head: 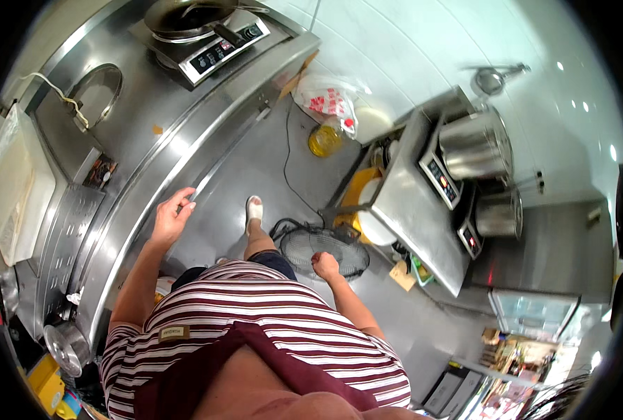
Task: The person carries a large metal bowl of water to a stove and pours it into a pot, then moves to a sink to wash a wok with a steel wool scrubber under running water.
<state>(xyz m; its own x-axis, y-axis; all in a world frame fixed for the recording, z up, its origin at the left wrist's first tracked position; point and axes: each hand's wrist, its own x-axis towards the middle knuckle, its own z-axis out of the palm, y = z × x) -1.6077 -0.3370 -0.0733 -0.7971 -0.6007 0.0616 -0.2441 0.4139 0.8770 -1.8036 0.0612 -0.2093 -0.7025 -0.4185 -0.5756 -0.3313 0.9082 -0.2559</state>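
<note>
My left hand hangs over the front edge of a long stainless steel counter, thumb and fingers a little apart, with nothing in it. My right hand is held low at my other side, its fingers curled in; I see no object in it. Below that hand, a black floor fan stands on the grey floor, its wire cage facing up. A wok rests on an induction cooker at the counter's far end. Nearer along the counter lies a round pan lid.
A bottle of yellow oil and a plastic bag sit on the floor ahead. A cord crosses the floor to the fan. On the right, a steel table carries a large stockpot and a smaller pot on cookers.
</note>
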